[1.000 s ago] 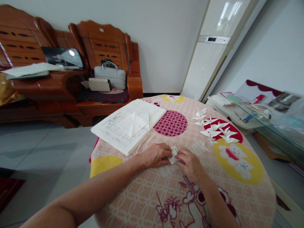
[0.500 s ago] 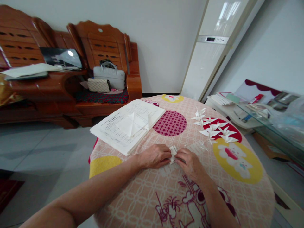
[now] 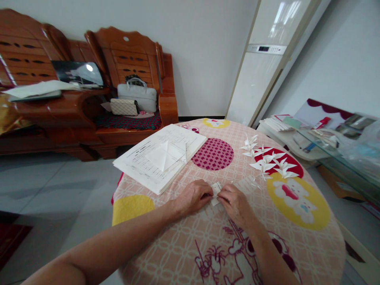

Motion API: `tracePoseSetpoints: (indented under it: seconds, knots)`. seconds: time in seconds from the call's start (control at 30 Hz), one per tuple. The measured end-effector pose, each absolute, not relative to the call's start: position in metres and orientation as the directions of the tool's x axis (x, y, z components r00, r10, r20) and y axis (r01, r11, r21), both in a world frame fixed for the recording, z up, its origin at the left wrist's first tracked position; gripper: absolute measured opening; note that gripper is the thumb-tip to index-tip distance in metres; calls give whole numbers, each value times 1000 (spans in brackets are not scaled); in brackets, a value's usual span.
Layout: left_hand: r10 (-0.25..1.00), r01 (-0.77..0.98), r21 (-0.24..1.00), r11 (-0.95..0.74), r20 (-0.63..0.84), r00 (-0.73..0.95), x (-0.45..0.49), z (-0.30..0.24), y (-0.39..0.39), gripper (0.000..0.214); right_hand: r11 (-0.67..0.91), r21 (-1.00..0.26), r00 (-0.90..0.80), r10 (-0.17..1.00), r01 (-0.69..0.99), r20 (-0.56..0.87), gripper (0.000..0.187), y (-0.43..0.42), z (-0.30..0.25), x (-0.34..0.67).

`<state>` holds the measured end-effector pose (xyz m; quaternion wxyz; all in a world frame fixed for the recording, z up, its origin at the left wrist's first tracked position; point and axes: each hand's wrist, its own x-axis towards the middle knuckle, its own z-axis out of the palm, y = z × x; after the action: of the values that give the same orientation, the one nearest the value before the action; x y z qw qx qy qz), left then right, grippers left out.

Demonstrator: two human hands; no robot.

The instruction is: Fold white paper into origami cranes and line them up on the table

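Note:
A small folded white paper piece (image 3: 216, 190) lies on the round table's patterned cloth (image 3: 225, 241), pinched between both hands. My left hand (image 3: 193, 196) grips its left side with curled fingers. My right hand (image 3: 235, 204) presses and holds its right side, fingers closed over it. Most of the paper is hidden under the fingers. Several finished white paper cranes (image 3: 268, 161) sit farther back on the right of the table.
A stack of printed sheets (image 3: 160, 156) with a creased white square on top lies at the table's back left. Wooden chairs (image 3: 130, 83) with bags stand behind. A tall white unit (image 3: 261, 67) and a cluttered glass shelf (image 3: 326, 142) are to the right.
Both hands stay on the paper piece, with the fingers shifting slightly closer together over it. Nothing else on the table has moved.

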<state>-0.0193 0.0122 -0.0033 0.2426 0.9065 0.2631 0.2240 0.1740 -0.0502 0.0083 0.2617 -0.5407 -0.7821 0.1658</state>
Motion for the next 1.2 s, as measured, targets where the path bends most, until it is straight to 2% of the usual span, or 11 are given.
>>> tracePoseSetpoints:
  seconds: [0.17,0.27,0.4,0.5,0.83,1.0,1.2]
  knots:
    - [723,400,722,-564,198,662,-14,-1,13,5,339,-559,-256,940,757,224,16,-45,7,172]
    - [745,406,749,-523,170,646,-11,0,13,8,322,-589,-243,947,742,211,16,-45,8,173]
    - [743,403,751,-523,168,648,-9,-1,11,10,291,-676,-234,956,677,178,16,-44,8,179]
    - [766,422,750,-509,171,620,-8,-3,8,11,275,-696,-223,960,663,168,17,-42,7,180]
    - [853,574,680,-456,150,500,-3,-7,2,12,183,-579,-95,979,794,179,20,-35,3,168]
    - [860,621,632,-463,152,486,-2,-5,-1,14,135,-562,-55,986,816,156,17,-33,3,166]
    - [871,637,635,-438,124,476,-1,-6,0,13,87,-563,-23,993,822,120,16,-33,4,163]
